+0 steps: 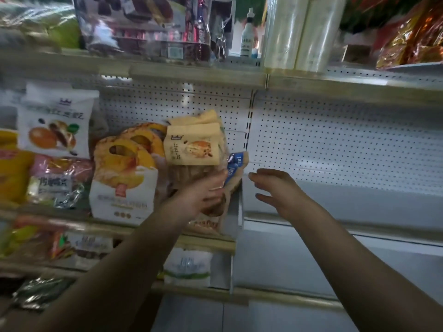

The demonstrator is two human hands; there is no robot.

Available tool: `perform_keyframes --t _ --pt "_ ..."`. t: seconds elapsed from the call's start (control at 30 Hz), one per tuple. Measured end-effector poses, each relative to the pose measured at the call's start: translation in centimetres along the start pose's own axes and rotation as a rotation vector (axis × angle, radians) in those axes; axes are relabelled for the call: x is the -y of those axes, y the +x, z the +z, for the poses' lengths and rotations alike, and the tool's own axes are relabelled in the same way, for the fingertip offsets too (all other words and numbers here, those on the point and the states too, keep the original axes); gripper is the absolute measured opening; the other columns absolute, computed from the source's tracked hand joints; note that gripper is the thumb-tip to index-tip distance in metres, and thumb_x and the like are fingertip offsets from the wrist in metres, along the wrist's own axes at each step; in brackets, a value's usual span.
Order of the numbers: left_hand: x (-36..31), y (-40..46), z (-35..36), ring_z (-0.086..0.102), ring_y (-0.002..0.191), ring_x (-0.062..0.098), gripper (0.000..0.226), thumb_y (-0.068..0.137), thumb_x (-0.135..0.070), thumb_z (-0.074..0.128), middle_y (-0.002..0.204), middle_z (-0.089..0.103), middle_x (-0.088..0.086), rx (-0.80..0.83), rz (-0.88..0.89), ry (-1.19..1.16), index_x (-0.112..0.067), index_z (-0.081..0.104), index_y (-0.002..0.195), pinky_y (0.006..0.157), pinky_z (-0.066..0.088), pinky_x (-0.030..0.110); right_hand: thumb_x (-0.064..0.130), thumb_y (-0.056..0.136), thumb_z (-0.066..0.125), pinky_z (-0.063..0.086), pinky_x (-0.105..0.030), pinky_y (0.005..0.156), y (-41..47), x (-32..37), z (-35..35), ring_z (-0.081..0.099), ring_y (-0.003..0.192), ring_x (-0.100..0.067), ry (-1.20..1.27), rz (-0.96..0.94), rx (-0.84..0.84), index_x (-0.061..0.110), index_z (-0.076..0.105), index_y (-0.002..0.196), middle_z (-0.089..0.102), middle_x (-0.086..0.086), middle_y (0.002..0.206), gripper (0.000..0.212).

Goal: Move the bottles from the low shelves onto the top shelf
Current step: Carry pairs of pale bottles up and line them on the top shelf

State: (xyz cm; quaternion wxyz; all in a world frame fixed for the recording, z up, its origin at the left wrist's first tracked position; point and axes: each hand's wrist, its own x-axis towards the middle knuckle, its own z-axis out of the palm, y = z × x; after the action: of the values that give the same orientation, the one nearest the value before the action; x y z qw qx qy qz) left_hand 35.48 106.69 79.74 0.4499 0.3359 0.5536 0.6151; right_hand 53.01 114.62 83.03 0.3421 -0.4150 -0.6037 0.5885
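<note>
fingers (217, 180) of the left hand (203, 197) press flat on a brown bread bag (223, 207), right hand (275, 190) spread and holding nothing, while the white bottle (248, 34) stands on the top shelf (191, 68); nudging the bag could topple neighbouring packets (191, 144).

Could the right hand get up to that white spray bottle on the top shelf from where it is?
Probably yes: the right hand is open and empty, with bare shelf back above it. The white spray bottle stands in a gap beside tall wrapped rolls.
</note>
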Motion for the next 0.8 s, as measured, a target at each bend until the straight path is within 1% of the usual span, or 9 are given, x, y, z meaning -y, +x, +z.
perform_keyframes --t 0.1,0.17,0.23,0.27,0.37,0.43,0.57,0.67,0.8 --pt "3.0 -1.8 0.1 0.071 0.093 0.013 0.024 0.089 -0.038 0.071 0.105 0.073 -0.002 0.002 -0.066 -0.023 -0.021 0.068 0.106 0.073 0.054 0.027 0.017 0.093 0.073 0.049 -0.044 0.107 -1.4 -2.8 0.0 0.056 0.114 -0.021 -0.032 0.076 0.032 0.021 0.062 0.089 0.063 0.002 0.102 0.012" --pt "4.8 -3.3 0.4 0.064 0.093 0.019 0.021 0.095 -0.033 0.066 0.105 0.067 0.004 0.013 -0.106 -0.038 -0.017 0.068 0.107 0.079 0.05 0.03 0.018 0.092 0.074 0.05 -0.042 0.105 -2.3 -4.8 -0.3 0.056 0.114 -0.022 -0.03 0.125 0.042 0.013 0.066 0.101 0.064 -0.003 0.109 0.013" --pt "6.7 -4.8 0.8 0.063 0.111 0.026 0.042 0.089 -0.034 0.071 0.123 0.066 0.012 -0.031 -0.151 -0.038 -0.011 0.064 0.123 0.094 0.051 0.037 0.017 0.092 0.074 0.05 -0.04 0.101 -3.3 -6.7 -0.4 0.057 0.115 -0.024 -0.026 0.186 0.044 0.009 0.064 0.12 0.063 -0.006 0.119 0.031" --pt "7.5 -5.6 1.0 0.062 0.116 0.028 0.054 0.083 -0.035 0.075 0.129 0.064 0.014 -0.05 -0.176 -0.053 -0.009 0.061 0.129 0.097 0.051 0.039 0.017 0.093 0.073 0.05 -0.04 0.1 -3.7 -7.6 -0.5 0.058 0.112 -0.023 -0.034 0.212 0.057 0.009 0.064 0.12 0.062 -0.006 0.118 0.03" --pt "10.5 -8.2 1.7 0.062 0.114 0.027 0.073 0.069 -0.038 0.079 0.131 0.061 0.013 -0.098 -0.24 -0.125 -0.013 0.057 0.134 0.089 0.053 0.038 0.017 0.094 0.073 0.051 -0.041 0.1 -5.4 -10.1 -1.0 0.057 0.098 -0.018 -0.054 0.281 0.097 0.012 0.064 0.1 0.061 -0.002 0.102 0.012" --pt "12.4 -9.8 2.0 0.063 0.111 0.026 0.069 0.073 -0.036 0.08 0.126 0.061 0.011 -0.147 -0.275 -0.142 -0.013 0.057 0.134 0.089 0.054 0.038 0.017 0.093 0.073 0.053 -0.039 0.097 -6.4 -11.7 -1.1 0.058 0.095 -0.017 -0.066 0.309 0.109 0.015 0.063 0.093 0.06 0.002 0.096 0.011" --pt "16.0 -12.3 1.9 0.063 0.111 0.027 0.055 0.083 -0.036 0.079 0.125 0.061 0.012 -0.231 -0.366 -0.14 -0.01 0.058 0.127 0.089 0.055 0.039 0.017 0.093 0.072 0.054 -0.038 0.094 -8.1 -15.0 -0.7 0.06 0.091 -0.014 -0.053 0.355 0.141 0.01 0.064 0.111 0.063 0.001 0.096 0.022" --pt "18.1 -13.4 1.4 0.062 0.11 0.025 0.038 0.085 -0.037 0.077 0.128 0.059 0.012 -0.244 -0.419 -0.145 -0.017 0.06 0.113 0.09 0.054 0.038 0.019 0.092 0.073 0.053 -0.038 0.093 -9.0 -17.0 -0.1 0.06 0.1 -0.018 -0.061 0.401 0.143 0.008 0.064 0.116 0.062 -0.001 0.097 0.028" --pt "20.6 -13.9 0.3 0.062 0.108 0.024 0.05 0.085 -0.037 0.077 0.125 0.06 0.01 -0.273 -0.467 -0.151 -0.017 0.058 0.127 0.084 0.055 0.035 0.022 0.087 0.078 0.057 -0.039 0.091 -9.1 -20.1 0.8 0.06 0.113 -0.023 -0.111 0.458 0.122 0.005 0.065 0.124 0.063 -0.007 0.112 0.043"
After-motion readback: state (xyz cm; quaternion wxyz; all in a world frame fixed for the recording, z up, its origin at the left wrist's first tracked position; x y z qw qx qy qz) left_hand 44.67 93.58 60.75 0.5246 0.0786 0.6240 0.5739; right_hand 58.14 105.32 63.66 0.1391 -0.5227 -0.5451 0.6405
